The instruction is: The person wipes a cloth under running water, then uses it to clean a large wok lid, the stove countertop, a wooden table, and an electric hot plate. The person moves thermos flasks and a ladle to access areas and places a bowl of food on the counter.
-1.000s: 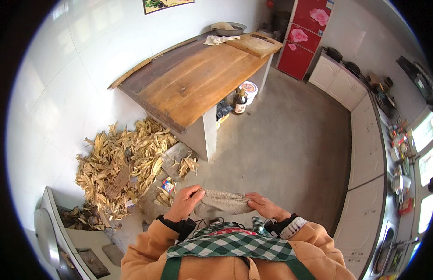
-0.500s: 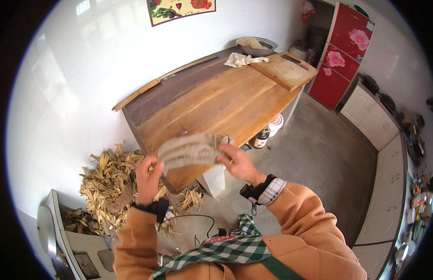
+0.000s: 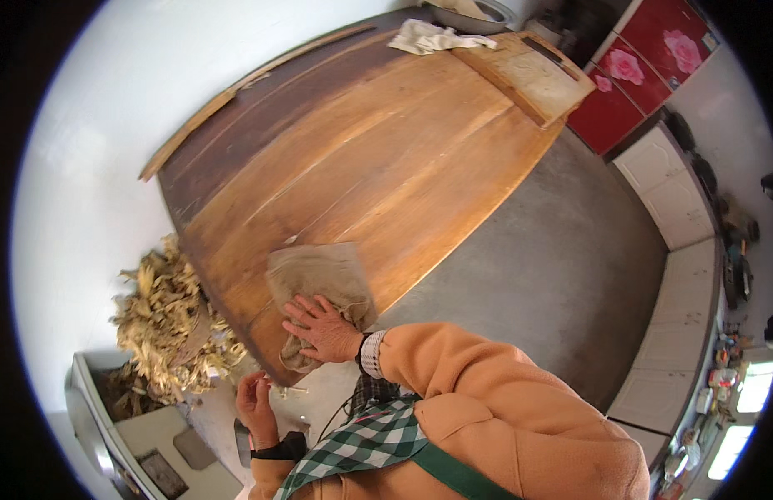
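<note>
A beige-grey cloth (image 3: 316, 268) lies spread over the near left end of a plank table (image 3: 420, 142). Pressed flat on it, with fingers spread, is my right hand (image 3: 320, 332). Below the table's left corner, my left hand (image 3: 255, 404) is off the cloth with curled fingers; whatever is between them is too small to make out. At the table's far end are a white cloth (image 3: 432, 37), a metal basin (image 3: 470, 21) and a wooden board (image 3: 528, 83) with a dark knife (image 3: 543, 52).
A wooden strip (image 3: 228, 100) runs along the wall side. Dried corn husks (image 3: 165, 325) are heaped on the floor at left, beside a low stove unit (image 3: 145, 433). A red refrigerator (image 3: 620, 108) stands beyond the table; white cabinets (image 3: 666, 333) line the right.
The cloth went from being held aloft in both hands to lying on the table under my right hand. My left hand released it and dropped lower. The view moved closer to the table.
</note>
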Demonstrator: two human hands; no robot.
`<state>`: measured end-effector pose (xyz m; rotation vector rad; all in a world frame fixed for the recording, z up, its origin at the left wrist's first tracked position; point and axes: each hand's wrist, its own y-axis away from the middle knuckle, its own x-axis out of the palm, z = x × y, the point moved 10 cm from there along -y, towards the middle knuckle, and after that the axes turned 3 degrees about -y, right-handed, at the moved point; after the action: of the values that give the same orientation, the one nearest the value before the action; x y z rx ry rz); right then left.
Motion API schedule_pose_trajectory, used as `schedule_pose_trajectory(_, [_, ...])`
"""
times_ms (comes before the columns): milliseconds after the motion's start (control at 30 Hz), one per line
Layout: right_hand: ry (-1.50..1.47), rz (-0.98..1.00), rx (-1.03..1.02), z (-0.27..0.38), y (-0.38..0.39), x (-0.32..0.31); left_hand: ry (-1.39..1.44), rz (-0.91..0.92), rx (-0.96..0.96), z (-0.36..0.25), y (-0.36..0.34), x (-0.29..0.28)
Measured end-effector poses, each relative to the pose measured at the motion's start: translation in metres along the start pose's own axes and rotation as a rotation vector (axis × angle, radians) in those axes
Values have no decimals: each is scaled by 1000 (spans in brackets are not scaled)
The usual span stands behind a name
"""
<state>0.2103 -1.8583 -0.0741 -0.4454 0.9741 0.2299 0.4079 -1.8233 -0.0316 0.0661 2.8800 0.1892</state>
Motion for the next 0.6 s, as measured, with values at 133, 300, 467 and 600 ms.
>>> schedule_pose_trajectory(133, [33,-55,168,-110,24,-68,64,43,-57,-4,-33,41])
schedule_pose_trajectory(300, [322,3,525,-288,83,-189,-4,81,-67,-11,-72,102])
schedule_pose_trajectory(467, [437,-4,705,-440,155,-273,-17,-37,-75,-26,-80,182])
schedule_pose_trajectory(600, [492,-29,796,-540,204,-340,-77,-42,-142,-50,-71,242])
